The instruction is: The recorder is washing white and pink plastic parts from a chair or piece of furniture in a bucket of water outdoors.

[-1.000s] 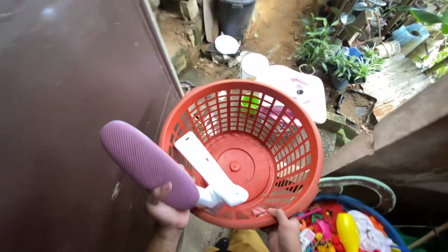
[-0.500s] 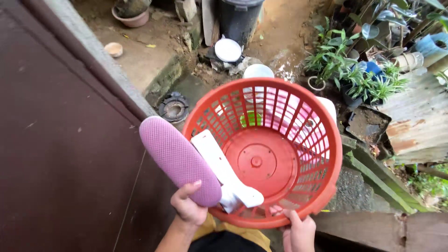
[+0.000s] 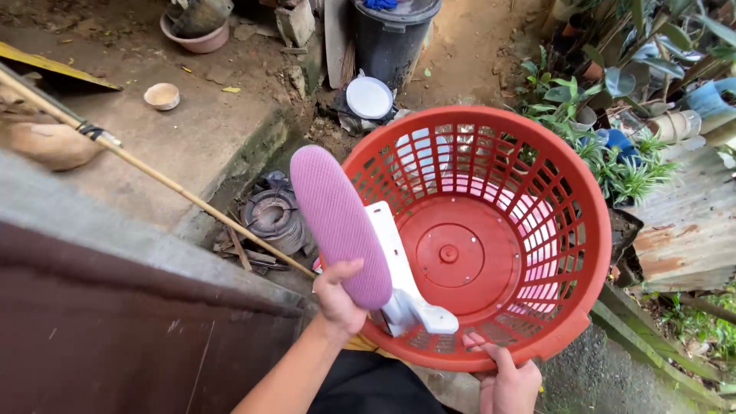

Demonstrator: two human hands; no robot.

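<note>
Outdoors, a concrete step and bare dirt lie below, with potted plants at right and a black bin beyond. The left hand is closed around a purple padded paddle with a white bracket. The right hand pinches the near rim of the red slatted basket.

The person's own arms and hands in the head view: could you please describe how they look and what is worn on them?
Both are bare. The left hand and its forearm, which shows up to near the elbow, carry no sleeve, glove, watch or ring that I can see. The right hand shows only to the wrist at the frame's lower edge, also ungloved and without visible jewellery. No markings show on either.
</note>
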